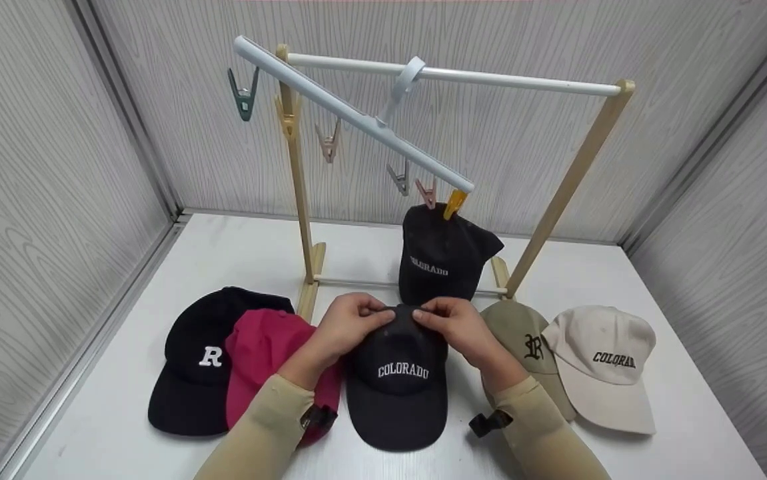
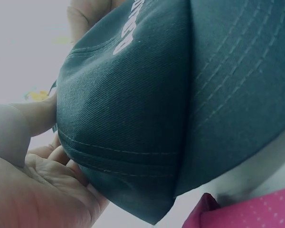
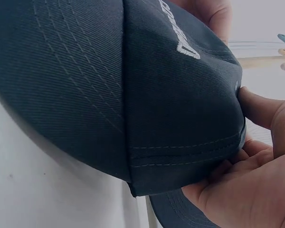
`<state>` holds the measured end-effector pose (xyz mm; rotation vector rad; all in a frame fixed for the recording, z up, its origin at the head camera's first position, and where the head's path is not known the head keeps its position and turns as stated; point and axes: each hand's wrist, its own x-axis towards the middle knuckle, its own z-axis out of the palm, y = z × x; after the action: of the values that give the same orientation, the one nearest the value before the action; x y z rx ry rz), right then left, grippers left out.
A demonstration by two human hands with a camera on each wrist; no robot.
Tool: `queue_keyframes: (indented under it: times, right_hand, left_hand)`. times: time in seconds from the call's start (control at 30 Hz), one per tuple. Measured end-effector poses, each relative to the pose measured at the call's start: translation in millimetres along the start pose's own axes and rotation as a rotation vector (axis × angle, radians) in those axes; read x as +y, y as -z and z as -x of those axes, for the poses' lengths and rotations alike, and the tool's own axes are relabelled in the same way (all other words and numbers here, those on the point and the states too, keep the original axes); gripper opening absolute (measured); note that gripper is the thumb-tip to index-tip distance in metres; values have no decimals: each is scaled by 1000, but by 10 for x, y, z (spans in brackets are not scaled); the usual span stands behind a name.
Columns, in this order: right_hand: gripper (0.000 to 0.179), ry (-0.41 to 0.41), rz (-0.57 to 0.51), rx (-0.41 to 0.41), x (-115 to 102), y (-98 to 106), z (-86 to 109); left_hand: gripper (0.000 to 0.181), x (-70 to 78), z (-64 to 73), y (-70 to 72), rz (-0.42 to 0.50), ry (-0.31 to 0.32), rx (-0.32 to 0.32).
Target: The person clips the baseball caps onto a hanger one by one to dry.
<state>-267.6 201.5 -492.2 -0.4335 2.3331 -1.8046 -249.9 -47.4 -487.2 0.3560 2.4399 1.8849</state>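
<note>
A dark baseball cap (image 1: 402,407) lettered COLORADO is held between both hands, brim pointing down toward the person. My left hand (image 1: 348,327) pinches the left side of its crown top, thumb in front and fingers behind. On the other side my right hand (image 1: 460,327) pinches the crown the same way. In the left wrist view the cap (image 2: 128,104) bulges beside the left palm (image 2: 52,185). The right wrist view shows the right thumb (image 3: 259,108) pressed on the cap's crown (image 3: 180,109). Behind it, another black COLORADO cap (image 1: 440,257) hangs from an orange clip (image 1: 454,204).
A white bar (image 1: 356,120) with several clips hooks onto a wooden-legged rack (image 1: 566,187). At left lie a black R cap (image 1: 190,340) and a magenta cap (image 1: 270,347). At right lie an olive cap (image 1: 513,327) and a cream cap (image 1: 600,380), overlapping.
</note>
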Motion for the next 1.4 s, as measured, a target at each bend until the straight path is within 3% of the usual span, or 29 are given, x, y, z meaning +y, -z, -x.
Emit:
queue_keyframes:
  times: [0.5,1.1,1.4]
  right_hand:
    - [25,16,14,-21,-36,23,21]
    - [22,67,-5,-45,-98,47,38]
    - [22,69,-25,-54,-90,44,39]
  left_hand:
    - [19,20,22,9,106,17,-55]
    - [19,64,40,17,119,-15,-100]
    - [21,67,53,40,74,-20,-113]
